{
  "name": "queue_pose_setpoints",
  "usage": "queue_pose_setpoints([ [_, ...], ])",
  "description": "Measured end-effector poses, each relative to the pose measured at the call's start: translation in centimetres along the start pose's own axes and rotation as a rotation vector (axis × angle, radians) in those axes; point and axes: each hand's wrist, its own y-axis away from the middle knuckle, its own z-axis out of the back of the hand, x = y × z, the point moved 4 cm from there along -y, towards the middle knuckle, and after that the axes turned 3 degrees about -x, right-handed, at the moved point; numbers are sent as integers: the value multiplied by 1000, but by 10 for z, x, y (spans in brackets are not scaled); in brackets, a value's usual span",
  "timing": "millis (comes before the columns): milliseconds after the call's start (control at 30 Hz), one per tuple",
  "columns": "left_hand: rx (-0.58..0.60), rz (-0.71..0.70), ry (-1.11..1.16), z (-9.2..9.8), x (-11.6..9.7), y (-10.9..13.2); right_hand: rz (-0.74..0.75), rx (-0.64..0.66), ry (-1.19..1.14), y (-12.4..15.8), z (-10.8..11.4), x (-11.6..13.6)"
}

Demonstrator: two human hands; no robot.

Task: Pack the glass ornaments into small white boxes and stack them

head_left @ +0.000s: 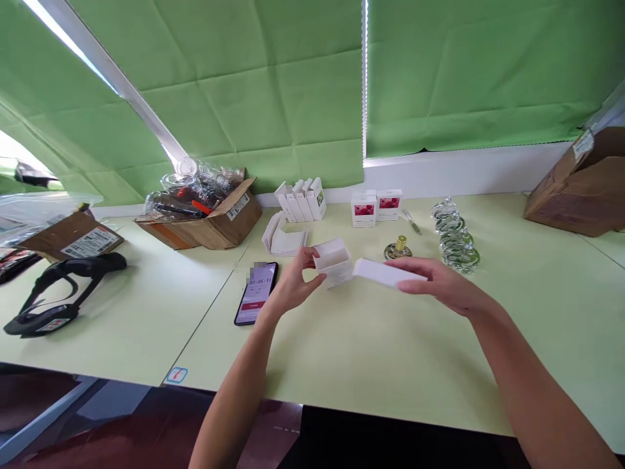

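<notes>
My left hand (297,280) grips a small white box (336,270) whose top stands open. In my right hand (434,283) is a flat white piece (388,273), pinched between thumb and fingers, its left end close to the box. Whether that piece is an insert or another carton cannot be made out. Just beyond it, a round glass piece with a yellow-green neck (400,244) rests on the table. Two white boxes with pink pictures (364,210) stand upright farther back, beside a small slim tube (413,223). To the right, clear glass rings (454,234) lie in a stacked row.
Folded white cartons (300,200) stand behind a white paper piece (288,242). A phone (256,293) showing a timer lies left of my left hand. Cardboard boxes sit at the left (215,218) and far right (576,185). A black strap-like headset (63,293) lies far left.
</notes>
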Motion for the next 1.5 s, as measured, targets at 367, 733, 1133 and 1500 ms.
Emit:
queue_pose_setpoints([
  [367,79,-88,-2,-31,-13,10,-10,-5,-41,8,-2,14],
  [733,39,-231,-131,-24,-30,10,-283,87,-600,9,-13,0],
  [1133,-290,-975,-583,-35,-56,35,-304,226,-566,12,-43,5],
  [1500,-320,-198,58,-36,-30,38,181,-92,-43,13,-35,27],
])
